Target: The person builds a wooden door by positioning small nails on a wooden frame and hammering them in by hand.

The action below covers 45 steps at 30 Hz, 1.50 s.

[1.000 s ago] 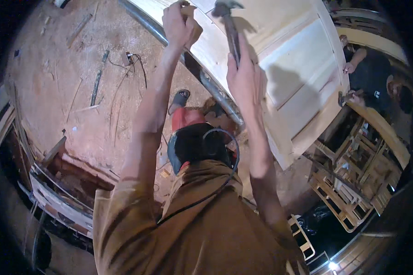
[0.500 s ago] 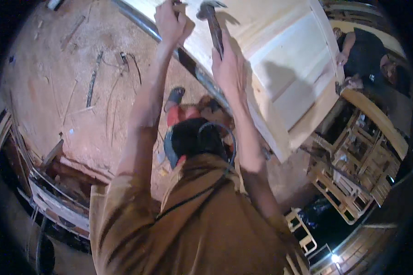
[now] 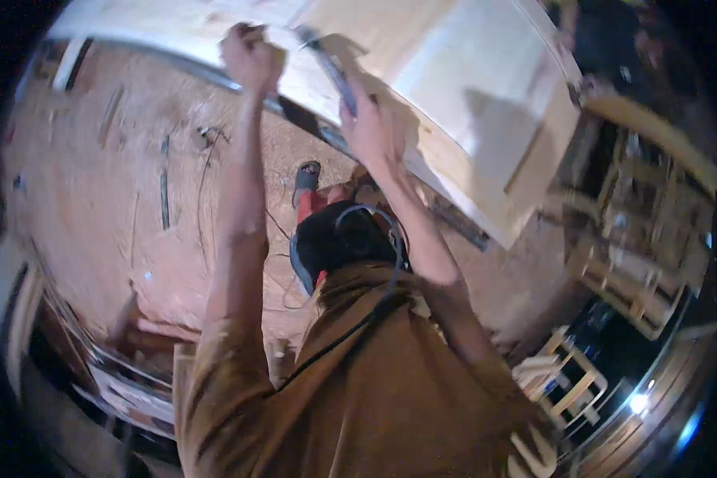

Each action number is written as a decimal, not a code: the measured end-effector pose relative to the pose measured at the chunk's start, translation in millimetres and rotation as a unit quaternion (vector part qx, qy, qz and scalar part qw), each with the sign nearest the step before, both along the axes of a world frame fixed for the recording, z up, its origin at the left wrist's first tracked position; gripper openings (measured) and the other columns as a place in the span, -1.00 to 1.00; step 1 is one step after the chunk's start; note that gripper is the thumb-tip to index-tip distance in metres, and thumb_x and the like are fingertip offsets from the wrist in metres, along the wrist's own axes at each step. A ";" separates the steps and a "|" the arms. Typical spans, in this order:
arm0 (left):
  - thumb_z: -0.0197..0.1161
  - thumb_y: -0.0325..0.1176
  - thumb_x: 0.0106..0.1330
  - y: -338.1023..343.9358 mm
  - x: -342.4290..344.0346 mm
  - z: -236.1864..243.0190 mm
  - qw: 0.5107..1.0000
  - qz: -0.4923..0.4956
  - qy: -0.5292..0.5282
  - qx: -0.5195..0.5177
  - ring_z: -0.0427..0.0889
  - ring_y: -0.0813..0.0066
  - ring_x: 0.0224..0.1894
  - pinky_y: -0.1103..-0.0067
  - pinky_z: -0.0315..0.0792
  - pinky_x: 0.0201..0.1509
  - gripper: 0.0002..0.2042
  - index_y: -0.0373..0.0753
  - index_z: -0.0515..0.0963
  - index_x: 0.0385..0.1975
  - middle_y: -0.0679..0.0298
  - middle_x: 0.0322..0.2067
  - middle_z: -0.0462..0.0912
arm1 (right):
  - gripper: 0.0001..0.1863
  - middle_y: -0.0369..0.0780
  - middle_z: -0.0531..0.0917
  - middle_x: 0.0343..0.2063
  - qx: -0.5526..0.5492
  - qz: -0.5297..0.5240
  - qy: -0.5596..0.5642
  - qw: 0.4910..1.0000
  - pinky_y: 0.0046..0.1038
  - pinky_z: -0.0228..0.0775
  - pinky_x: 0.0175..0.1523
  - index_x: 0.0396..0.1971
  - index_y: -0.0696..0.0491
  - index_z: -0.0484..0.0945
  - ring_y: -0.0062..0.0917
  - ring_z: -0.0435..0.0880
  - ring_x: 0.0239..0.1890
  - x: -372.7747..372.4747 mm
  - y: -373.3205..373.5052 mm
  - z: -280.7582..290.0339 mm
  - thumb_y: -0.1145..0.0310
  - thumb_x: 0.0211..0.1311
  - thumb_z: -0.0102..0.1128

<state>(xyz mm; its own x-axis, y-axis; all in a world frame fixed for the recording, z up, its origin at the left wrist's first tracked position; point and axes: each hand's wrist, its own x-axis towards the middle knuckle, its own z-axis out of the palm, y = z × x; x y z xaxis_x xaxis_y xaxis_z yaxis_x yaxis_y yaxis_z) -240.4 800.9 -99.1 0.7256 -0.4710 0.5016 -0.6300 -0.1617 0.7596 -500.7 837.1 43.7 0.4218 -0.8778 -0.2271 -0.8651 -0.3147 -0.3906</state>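
A large pale wooden panel [image 3: 422, 60], built like a door with recessed sections, lies across a support at the top of the view. My left hand [image 3: 251, 60] is closed in a fist over the panel's near edge; a small dark bit shows at its top, too blurred to name. In my right hand [image 3: 373, 131] is a hammer [image 3: 334, 72], gripped by its handle. The hammer's head points away from me, just right of my left fist and apart from it. Shadows of the hammer and my body fall on the wood.
Under the panel's near edge runs a dark rail [image 3: 295, 115]. Another person [image 3: 609, 48] is at the panel's far right. Wooden frames [image 3: 625, 291] stand at right, near a bright lamp [image 3: 638, 403]. A dark stick [image 3: 165, 183] lies on the reddish ground.
The whole view has swung, so panel and hands sit further left. The hammer's handle leans more to the left, its head slightly closer to my left fist. Both hands keep their grips.
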 end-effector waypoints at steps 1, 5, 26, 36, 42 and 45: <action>0.27 -0.31 0.13 -9.5 -18.4 4.5 0.998 0.015 0.045 0.032 0.57 0.04 0.05 0.16 0.39 0.16 -0.67 -0.19 0.62 -0.08 0.11 -0.08 0.67 | -0.39 0.08 0.68 -0.06 -0.038 -0.010 0.030 0.999 0.01 0.59 -0.12 0.41 -0.27 0.36 0.00 0.74 -0.12 -22.8 3.9 -7.7 0.13 0.36 0.19; 0.29 -0.21 0.28 9.1 27.2 -32.2 0.997 -0.063 0.032 -0.007 0.58 0.05 0.05 0.25 0.52 0.11 -0.64 -0.23 0.59 0.01 0.08 -0.03 0.65 | -0.35 -0.16 0.64 0.00 -0.110 -0.054 0.020 0.992 -0.07 0.56 -0.04 0.35 -0.33 0.45 -0.19 0.70 -0.05 -71.8 27.6 -26.2 0.20 0.22 0.35; 0.42 -0.13 0.22 -32.7 -2.9 -20.6 0.982 -0.117 0.004 0.149 0.65 0.28 -0.25 0.30 0.56 -0.06 -0.65 -0.30 0.63 -0.19 0.17 -0.30 0.73 | -0.82 -0.07 0.75 -0.41 -0.277 -0.402 0.263 0.832 -0.14 0.58 -0.10 -0.34 -0.01 0.76 -0.11 0.76 -0.21 -574.2 -27.5 -143.6 0.34 0.08 0.24; 0.38 -0.39 0.32 32.6 -183.1 129.6 0.802 -0.563 0.142 0.140 0.76 0.36 -0.22 0.45 0.60 -0.07 -0.77 -0.27 0.67 -0.06 0.08 -0.24 0.76 | -0.84 -0.30 0.70 -0.36 -0.092 -0.260 -0.361 0.891 -0.52 0.55 -0.15 -0.10 0.20 0.66 -0.65 0.66 -0.27 -204.9 -3.6 -26.8 0.52 0.36 0.26; 0.45 -0.49 0.22 46.7 -176.8 148.4 0.813 -0.528 0.119 0.215 0.78 0.28 -0.18 0.45 0.61 -0.09 -0.75 -0.34 0.67 -0.11 0.06 -0.23 0.77 | -0.87 -0.20 0.77 -0.27 0.131 -0.263 -0.507 0.810 -0.55 0.60 -0.20 -0.19 0.22 0.66 -0.60 0.74 -0.32 -90.1 1.9 1.2 0.53 0.31 0.34; 0.44 -0.52 0.22 55.8 -154.9 155.3 0.804 -0.541 0.166 0.184 0.79 0.26 -0.22 0.44 0.62 -0.13 -0.77 -0.33 0.66 -0.13 0.06 -0.25 0.78 | -0.86 -0.20 0.77 -0.29 0.132 -0.241 -0.505 0.819 -0.58 0.61 -0.20 -0.19 0.21 0.64 -0.62 0.73 -0.32 -71.0 3.8 -6.2 0.54 0.30 0.36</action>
<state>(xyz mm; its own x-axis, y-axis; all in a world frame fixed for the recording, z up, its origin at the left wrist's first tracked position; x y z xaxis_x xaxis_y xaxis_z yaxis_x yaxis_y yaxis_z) -395.4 856.7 56.2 -0.1434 -0.9886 0.0462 -0.3250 0.0912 0.9413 -571.7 840.8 37.5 0.1312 -0.9740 -0.1845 -0.0591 0.1781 -0.9822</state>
